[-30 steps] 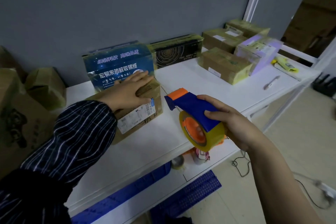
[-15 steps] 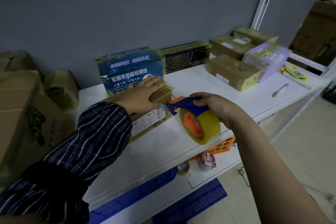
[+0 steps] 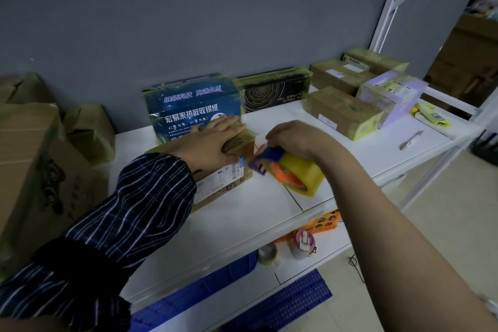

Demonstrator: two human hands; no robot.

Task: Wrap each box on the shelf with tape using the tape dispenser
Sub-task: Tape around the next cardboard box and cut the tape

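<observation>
The right hand (image 3: pixel 293 137) is gripping the tape dispenser (image 3: pixel 299 172), holding its nose at the cardboard box (image 3: pixel 221 183)'s right face. The left hand (image 3: pixel 213 143) is pressing flat on top. Sitting mid-shelf (image 3: pixel 256 213), the box is looking light and stiff, likely sliding unless steadied from above.

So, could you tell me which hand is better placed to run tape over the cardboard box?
Right: the right hand grips the tape dispenser beside the cardboard box, while the left hand lies flat on its top.
</observation>
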